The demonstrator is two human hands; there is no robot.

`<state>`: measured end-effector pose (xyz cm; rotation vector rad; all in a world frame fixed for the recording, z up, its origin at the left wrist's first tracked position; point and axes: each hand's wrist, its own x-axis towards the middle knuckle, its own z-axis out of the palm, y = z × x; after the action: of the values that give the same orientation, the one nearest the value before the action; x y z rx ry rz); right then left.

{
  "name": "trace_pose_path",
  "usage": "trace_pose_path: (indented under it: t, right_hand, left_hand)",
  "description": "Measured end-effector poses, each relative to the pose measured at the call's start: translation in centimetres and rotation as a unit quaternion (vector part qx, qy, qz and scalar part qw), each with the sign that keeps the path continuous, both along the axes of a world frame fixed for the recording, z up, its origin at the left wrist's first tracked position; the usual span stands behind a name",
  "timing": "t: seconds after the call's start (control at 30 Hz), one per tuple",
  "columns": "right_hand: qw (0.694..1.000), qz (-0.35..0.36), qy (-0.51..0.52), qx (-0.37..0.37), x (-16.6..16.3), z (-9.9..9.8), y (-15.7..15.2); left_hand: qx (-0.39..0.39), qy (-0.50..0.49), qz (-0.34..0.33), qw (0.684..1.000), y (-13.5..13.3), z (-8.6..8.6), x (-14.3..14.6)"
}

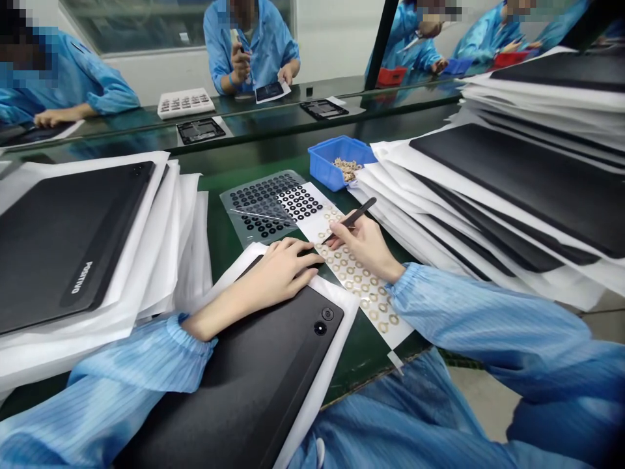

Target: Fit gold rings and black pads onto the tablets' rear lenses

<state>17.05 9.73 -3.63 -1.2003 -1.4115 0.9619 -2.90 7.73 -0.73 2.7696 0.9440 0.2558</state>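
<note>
A black panel on white wrapping lies in front of me. My left hand rests flat on its far corner, fingers stretched out. My right hand grips black tweezers, their tip touching a white backing sheet dotted with small rings. At the sheet's far end sits a block of black rings. A clear film with more black rings lies beside it.
A blue bin of small tan parts sits beyond the sheet. Stacks of black panels in white wrapping stand at left and right. Other people in blue coats work across the dark bench.
</note>
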Motion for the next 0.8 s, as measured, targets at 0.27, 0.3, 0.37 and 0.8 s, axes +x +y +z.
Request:
trace_pose_path:
  t: [0.27,0.3,0.37,0.8]
  right_hand:
    - [0.977,0.147,0.117,-0.097,0.2,2.5,-5.2]
    - [0.971,0.164,0.121,-0.127,0.2,2.5,-6.1]
    - [0.960,0.179,0.131,-0.169,0.0,2.1,-7.5]
    - [0.966,0.155,0.124,-0.167,-0.6,1.2,-8.4]
  left_hand:
    - [0.027,-0.032,-0.011,0.999,-0.6,0.0,-0.6]
    - [0.029,-0.051,-0.017,0.998,-1.3,0.1,-1.0]
    - [0.020,-0.084,-0.032,0.996,-3.2,0.4,-1.8]
    - [0.014,-0.056,-0.117,0.992,-7.1,0.1,-2.9]
